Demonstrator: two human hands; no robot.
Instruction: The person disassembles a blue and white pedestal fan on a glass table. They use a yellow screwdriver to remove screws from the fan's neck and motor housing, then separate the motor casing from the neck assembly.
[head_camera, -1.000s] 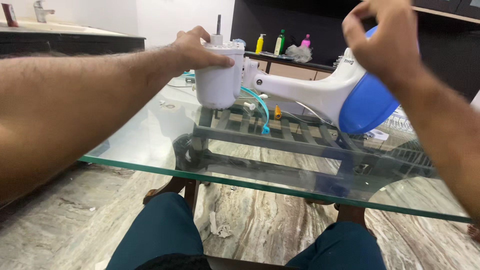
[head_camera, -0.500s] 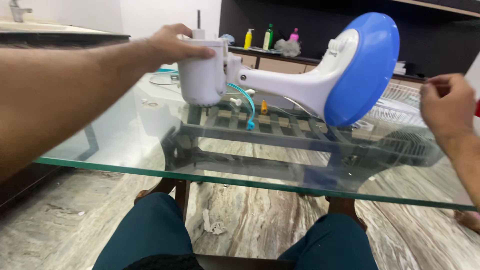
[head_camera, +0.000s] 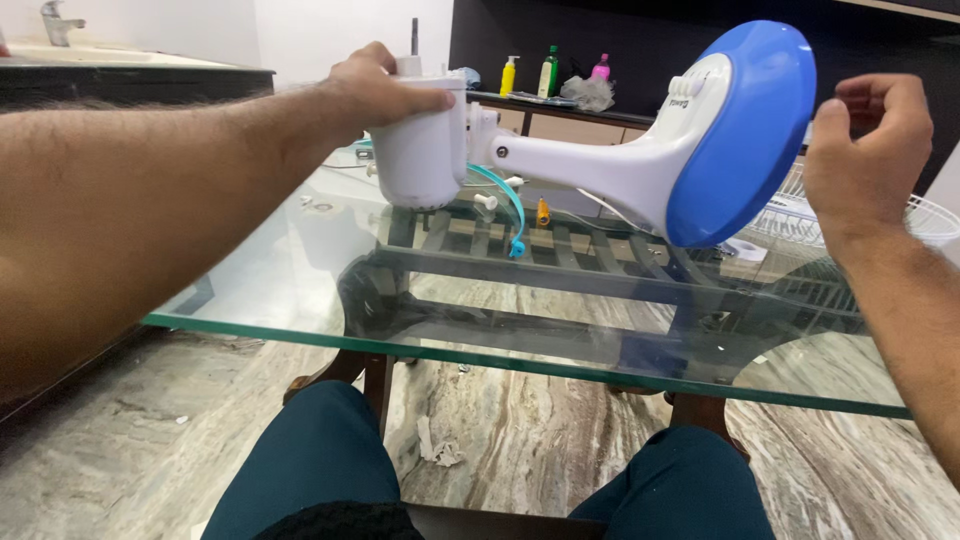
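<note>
left hand (head_camera: 385, 90) grips fan motor (head_camera: 420, 150); right hand (head_camera: 865, 150) seemingly free.

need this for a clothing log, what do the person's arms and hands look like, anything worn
Both forearms are bare and hairy, with no sleeve in view. The left hand and right hand wear no gloves, and no ring, watch or band shows on either wrist.
</note>
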